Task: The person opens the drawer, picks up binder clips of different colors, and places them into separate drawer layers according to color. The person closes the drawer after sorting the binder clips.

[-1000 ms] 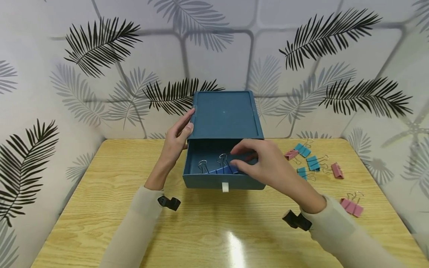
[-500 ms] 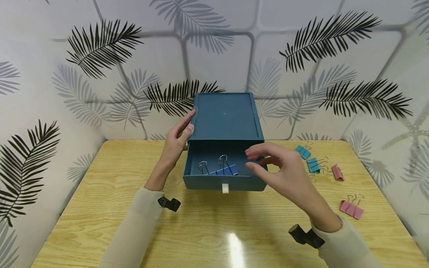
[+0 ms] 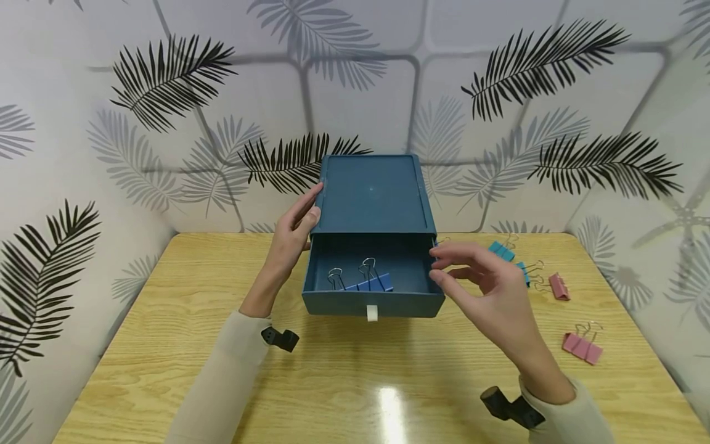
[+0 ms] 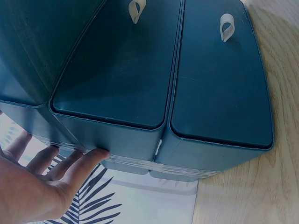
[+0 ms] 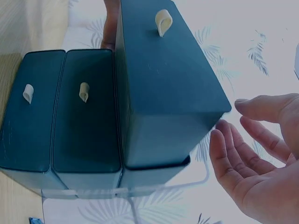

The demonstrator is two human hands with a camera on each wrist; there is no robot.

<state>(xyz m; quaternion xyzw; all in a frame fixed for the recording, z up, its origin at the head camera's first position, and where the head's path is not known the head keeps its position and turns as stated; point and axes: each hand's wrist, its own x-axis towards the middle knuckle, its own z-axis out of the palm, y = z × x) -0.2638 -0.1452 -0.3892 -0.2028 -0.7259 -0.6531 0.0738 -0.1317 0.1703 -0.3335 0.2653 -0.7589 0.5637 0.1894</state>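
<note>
By the narrow, empty right grip (image 3: pixel 497 296), the drawer (image 3: pixel 335 303) could be bumped and a blue binder clip (image 3: pixel 377 283) shifted.

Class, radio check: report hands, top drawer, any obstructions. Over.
Left hand against left side of cabinet; right hand empty, near right edge of top drawer. Drawer open, at least one blue binder clip inside. Nothing visible blocking its front.

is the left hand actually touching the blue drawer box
Touching. In the left wrist view, the left hand lays its fingertips against the side of the drawer box.
</note>
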